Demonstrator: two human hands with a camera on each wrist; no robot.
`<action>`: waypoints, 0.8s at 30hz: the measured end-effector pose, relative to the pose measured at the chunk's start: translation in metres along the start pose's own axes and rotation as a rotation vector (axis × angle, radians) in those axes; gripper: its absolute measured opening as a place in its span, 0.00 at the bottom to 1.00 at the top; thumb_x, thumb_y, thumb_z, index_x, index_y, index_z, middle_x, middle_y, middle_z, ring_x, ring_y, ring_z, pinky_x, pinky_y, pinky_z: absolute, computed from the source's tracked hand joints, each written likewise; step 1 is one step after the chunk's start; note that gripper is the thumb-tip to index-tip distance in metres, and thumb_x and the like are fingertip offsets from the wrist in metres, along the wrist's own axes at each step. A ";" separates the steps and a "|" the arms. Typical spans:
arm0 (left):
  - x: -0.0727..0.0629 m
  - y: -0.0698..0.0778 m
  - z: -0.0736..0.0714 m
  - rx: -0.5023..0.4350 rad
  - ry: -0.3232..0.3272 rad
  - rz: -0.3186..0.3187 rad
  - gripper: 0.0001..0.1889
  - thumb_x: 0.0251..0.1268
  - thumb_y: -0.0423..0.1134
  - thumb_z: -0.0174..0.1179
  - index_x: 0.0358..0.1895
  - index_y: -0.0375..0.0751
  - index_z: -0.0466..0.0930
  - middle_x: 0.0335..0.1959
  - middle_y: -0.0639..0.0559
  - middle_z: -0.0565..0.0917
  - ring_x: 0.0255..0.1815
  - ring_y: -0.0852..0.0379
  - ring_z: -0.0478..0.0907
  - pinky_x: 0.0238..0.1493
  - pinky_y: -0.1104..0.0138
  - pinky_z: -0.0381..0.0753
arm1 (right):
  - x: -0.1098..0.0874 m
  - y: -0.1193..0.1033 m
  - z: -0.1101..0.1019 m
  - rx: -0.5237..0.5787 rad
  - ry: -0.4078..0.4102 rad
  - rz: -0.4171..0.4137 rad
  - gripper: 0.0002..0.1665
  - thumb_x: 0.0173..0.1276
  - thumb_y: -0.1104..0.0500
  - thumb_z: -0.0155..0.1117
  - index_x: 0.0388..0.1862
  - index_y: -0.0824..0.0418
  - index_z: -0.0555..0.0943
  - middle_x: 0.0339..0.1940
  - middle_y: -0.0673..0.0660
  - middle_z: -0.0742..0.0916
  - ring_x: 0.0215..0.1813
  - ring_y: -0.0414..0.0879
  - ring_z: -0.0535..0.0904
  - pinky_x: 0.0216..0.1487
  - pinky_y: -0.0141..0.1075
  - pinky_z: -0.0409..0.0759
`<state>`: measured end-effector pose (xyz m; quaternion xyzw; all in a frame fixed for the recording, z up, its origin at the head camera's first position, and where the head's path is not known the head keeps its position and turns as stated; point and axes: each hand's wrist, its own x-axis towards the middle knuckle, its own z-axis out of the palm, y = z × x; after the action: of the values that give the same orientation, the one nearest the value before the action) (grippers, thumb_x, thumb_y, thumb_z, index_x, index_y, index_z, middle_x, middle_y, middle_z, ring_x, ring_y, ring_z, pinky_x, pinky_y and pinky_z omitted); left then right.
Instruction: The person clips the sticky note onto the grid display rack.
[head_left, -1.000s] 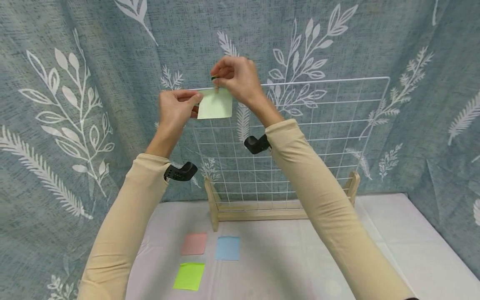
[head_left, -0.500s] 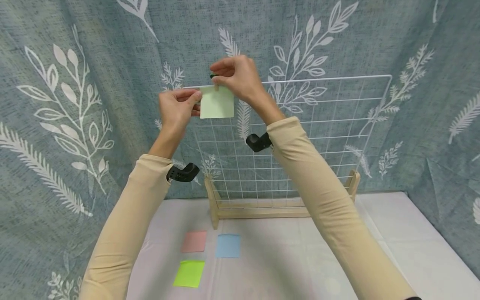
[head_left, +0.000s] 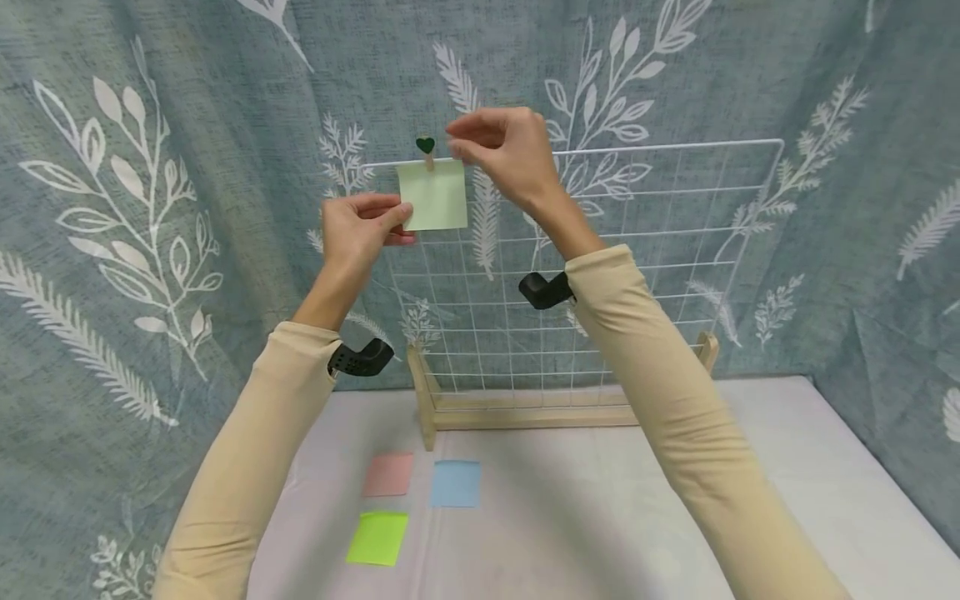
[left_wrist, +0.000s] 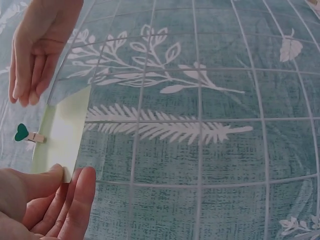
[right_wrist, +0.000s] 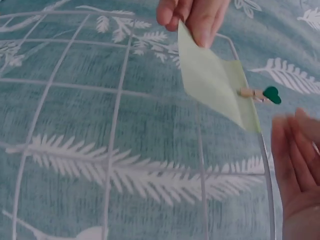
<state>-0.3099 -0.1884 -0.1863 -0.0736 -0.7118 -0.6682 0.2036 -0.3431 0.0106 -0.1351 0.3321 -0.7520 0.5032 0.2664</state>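
A pale green sticky note [head_left: 438, 200] hangs at the left part of the white wire grid's [head_left: 667, 148] top bar. Over its upper edge sits a small wooden clothespin [head_left: 430, 162] with a dark green heart, upright on the bar. My left hand [head_left: 360, 227] pinches the note's left edge between thumb and fingers, as the left wrist view also shows. To the right of the clothespin is my right hand [head_left: 513, 154], apart from it and holding nothing. In the right wrist view, a gap shows between its fingers [right_wrist: 280, 132] and the heart [right_wrist: 272, 95].
Wooden feet and a crossbar [head_left: 525, 418] carry the grid on the white table [head_left: 570, 492]. Pink [head_left: 387, 475], blue [head_left: 456, 484] and bright green [head_left: 377, 539] sticky notes lie at the table's left. A leaf-patterned curtain [head_left: 247, 167] hangs behind.
My right hand has let go of the clothespin and moved right, so the heart shows. My left hand has slid lower along the note's left edge and still pinches it.
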 end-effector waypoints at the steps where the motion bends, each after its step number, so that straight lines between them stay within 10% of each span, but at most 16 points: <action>1: -0.001 -0.001 0.000 -0.013 -0.005 0.004 0.15 0.62 0.29 0.66 0.50 0.21 0.81 0.28 0.51 0.84 0.21 0.59 0.83 0.30 0.70 0.88 | -0.002 0.001 -0.001 0.018 -0.027 0.010 0.11 0.67 0.63 0.68 0.45 0.68 0.86 0.42 0.61 0.89 0.40 0.45 0.87 0.46 0.30 0.85; 12: -0.008 -0.016 -0.006 -0.069 -0.043 0.016 0.14 0.63 0.29 0.65 0.48 0.21 0.81 0.27 0.51 0.86 0.20 0.59 0.84 0.30 0.69 0.88 | -0.025 0.007 -0.013 -0.033 -0.273 0.015 0.11 0.67 0.59 0.69 0.42 0.66 0.88 0.33 0.59 0.90 0.35 0.49 0.86 0.41 0.35 0.86; 24: -0.020 -0.040 -0.011 0.036 -0.136 0.038 0.16 0.66 0.30 0.63 0.51 0.19 0.79 0.29 0.55 0.86 0.22 0.63 0.83 0.32 0.71 0.88 | -0.060 0.025 -0.023 -0.124 -0.358 0.066 0.11 0.67 0.59 0.68 0.44 0.66 0.88 0.36 0.59 0.90 0.36 0.47 0.87 0.41 0.34 0.87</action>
<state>-0.3050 -0.1998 -0.2302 -0.1289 -0.7343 -0.6448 0.1686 -0.3219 0.0523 -0.1858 0.3744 -0.8275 0.3972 0.1316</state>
